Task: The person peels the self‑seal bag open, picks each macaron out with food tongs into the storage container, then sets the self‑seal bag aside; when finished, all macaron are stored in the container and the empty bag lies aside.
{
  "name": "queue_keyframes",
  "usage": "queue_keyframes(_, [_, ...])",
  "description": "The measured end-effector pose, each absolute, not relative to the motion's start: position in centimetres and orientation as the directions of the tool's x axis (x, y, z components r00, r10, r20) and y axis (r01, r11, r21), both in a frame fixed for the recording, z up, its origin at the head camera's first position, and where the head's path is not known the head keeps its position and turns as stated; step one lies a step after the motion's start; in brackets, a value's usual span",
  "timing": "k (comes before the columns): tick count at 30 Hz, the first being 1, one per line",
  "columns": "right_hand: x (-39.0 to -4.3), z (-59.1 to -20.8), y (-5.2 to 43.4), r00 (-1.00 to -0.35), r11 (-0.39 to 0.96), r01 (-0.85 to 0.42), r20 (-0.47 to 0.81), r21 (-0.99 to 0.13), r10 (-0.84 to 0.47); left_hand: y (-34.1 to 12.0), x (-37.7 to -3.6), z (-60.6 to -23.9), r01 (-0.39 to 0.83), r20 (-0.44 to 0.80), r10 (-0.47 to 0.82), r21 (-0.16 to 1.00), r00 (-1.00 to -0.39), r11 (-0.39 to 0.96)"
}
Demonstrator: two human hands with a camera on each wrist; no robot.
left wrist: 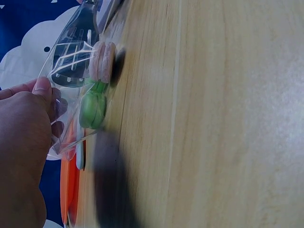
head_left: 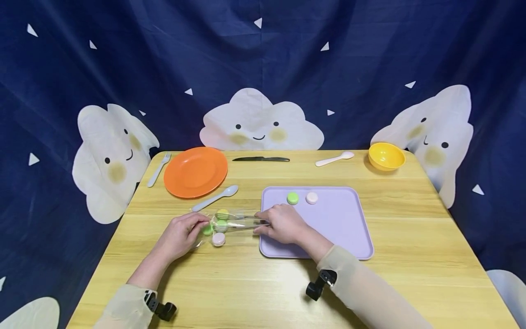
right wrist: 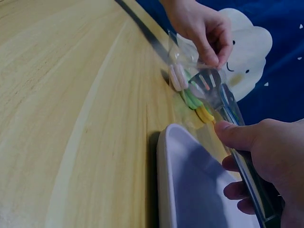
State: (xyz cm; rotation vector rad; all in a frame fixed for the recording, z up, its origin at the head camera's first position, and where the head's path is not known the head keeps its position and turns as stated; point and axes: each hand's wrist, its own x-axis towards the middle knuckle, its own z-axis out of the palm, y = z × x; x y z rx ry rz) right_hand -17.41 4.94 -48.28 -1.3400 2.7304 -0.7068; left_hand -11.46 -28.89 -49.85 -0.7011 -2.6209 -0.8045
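My left hand [head_left: 178, 235] pinches the edge of a clear plastic bag [left wrist: 61, 142] low over the table. Yellow [head_left: 222, 214], green [head_left: 207, 229] and pale pink [head_left: 218, 239] toy macarons show through the film or right at it. From the other side, my right hand [head_left: 281, 223] grips metal tongs [right wrist: 232, 111] above the lilac tray's left edge. Their slotted head [left wrist: 71, 71] shows through the plastic, close over the macarons. On the lilac tray [head_left: 337, 224] lie a green macaron [head_left: 292, 198] and a pale pink macaron [head_left: 312, 198], side by side near the far rim.
Behind the bag are a grey-blue spoon [head_left: 215, 198], an orange plate [head_left: 195, 172] and a fork [head_left: 159, 170]. Along the far edge lie a black knife [head_left: 260, 159], a pale pink spoon [head_left: 334, 158] and a yellow bowl [head_left: 386, 156]. A dark blue curtain [head_left: 263, 55] surrounds the table.
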Motion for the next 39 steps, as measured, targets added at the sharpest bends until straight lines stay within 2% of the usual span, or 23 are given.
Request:
queue_keyframes(11, [-17.3,-46.7,4.6,-0.638,0.564,-0.740,0.115,-0.367,-0.762,-29.0,-11.3,-49.7,0.527,0.402,0.366,0.437,-0.839,0.729])
queue_keyframes(18, [-17.2,-46.7,4.7,-0.644,0.571,-0.731,0.102,-0.374,-0.758,-28.9,-11.3,-49.5,0.519,0.390,0.364,0.441,-0.846,0.732])
queue_keyframes(24, [-17.1,-46.9,4.7,-0.634,0.580,-0.745,0.078,-0.331,-0.770,-28.9,-11.2,-49.5,0.507,0.366,0.368,0.437,-0.855,0.743])
queue_keyframes(33, [-17.2,-47.4,4.6,-0.625,0.569,-0.756,0.099,-0.325,-0.774,-29.1,-11.1,-49.6,0.509,0.357,0.377,0.427,-0.855,0.748])
queue_keyframes(39, [-17.3,-47.6,4.8,-0.619,0.556,-0.759,0.111,-0.338,-0.778,-29.8,-10.9,-49.6,0.514,0.335,0.394,0.464,-0.856,0.722])
